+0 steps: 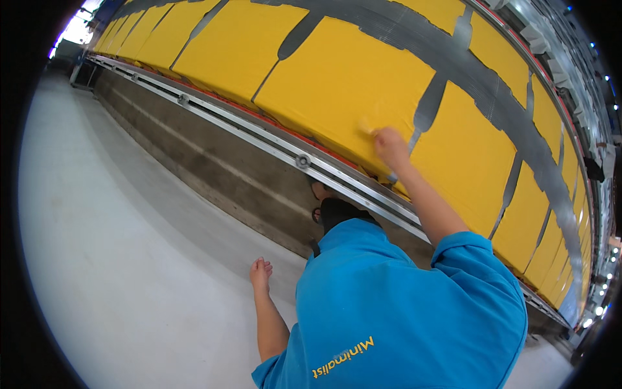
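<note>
Yellow panel (343, 78), one: a thin, flat sheet, apparently cloth, matte and evenly coloured, with faint creases and nearly straight sides. Location: near side of a long table (492, 89), directly beneath the right hand (392, 148), in a row of like panels. Its side edges run across the table, from the near edge toward a grey band (402, 27); as seen, it extends further along the table than across, though the lens bends its proportions and the true long axis cannot be told.

Grey band: smooth, with some shine and ragged borders; it curves in view along the table's length. Dark grey wedges (429, 104) taper from it between panels, narrowing to thin seams.

Right hand: fingers curled inward, low over the panel by its right-hand seam. A small pale item (367, 126) shows at the fingertips, blurred; its kind, and whether it is pinched, cannot be told.

Left hand (260, 275): beside the body, over the pale, smooth floor (129, 246); fingers loosely bent, the closeness of the grip uncertain.

Table edge: grooved metal rail (246, 133) with round fittings (302, 161); thin red strip (324, 149) alongside.

Clothing: blue shirt (414, 292), soft, folded at the sleeve.
</note>
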### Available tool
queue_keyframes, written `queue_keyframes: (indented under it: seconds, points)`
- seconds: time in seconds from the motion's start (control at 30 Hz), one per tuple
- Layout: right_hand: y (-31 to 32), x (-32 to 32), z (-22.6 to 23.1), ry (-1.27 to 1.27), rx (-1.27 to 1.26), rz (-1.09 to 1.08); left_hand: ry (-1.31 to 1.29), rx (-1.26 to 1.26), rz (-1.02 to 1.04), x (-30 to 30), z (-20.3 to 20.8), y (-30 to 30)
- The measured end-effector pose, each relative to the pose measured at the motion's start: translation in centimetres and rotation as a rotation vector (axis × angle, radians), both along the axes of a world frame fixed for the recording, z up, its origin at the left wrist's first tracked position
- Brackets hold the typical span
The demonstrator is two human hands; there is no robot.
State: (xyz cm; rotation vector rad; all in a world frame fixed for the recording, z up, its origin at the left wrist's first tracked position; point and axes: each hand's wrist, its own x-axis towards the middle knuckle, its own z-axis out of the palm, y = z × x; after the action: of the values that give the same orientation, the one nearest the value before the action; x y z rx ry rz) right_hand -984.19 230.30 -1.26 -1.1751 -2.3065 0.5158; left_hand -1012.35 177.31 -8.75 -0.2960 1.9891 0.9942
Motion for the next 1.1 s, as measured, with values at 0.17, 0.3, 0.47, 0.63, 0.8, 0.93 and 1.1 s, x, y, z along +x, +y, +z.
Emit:
queue_keyframes:
  seconds: [0.17, 0.3, 0.47, 0.63, 0.8, 0.93, 1.1]
  points:
    - [-1.9, -9.1, 2.7, 0.213, -0.204, 0.298, -0.036, 0.042, -0.144, -2.8, -0.1, 4.1]
    - [8.0, -14.6, 2.6, 0.314, -0.005, -0.137, 0.002, -0.126, -0.548, -5.6, -0.5, 2.6]
    - [15.7, -23.0, 3.6, 0.306, 0.103, -0.099, 0.004, -0.275, -0.514, -11.7, 2.5, 2.5]
    - [13.3, -30.0, -2.4, 0.166, 0.226, 0.146, -0.088, -0.168, -0.011, -17.7, 4.2, 7.8]
    - [7.2, -29.1, 2.1, 0.242, -0.319, 0.471, -0.061, 0.004, -0.142, -19.9, 5.5, 15.2]
    - [12.5, -23.3, 3.7, 0.233, -0.335, -0.038, -0.119, -0.014, -0.279, -20.4, 4.5, 19.6]
    - [23.3, -8.7, 1.6, 0.073, 0.003, -0.783, -0.165, -0.086, -0.36, -23.0, 2.5, 21.5]
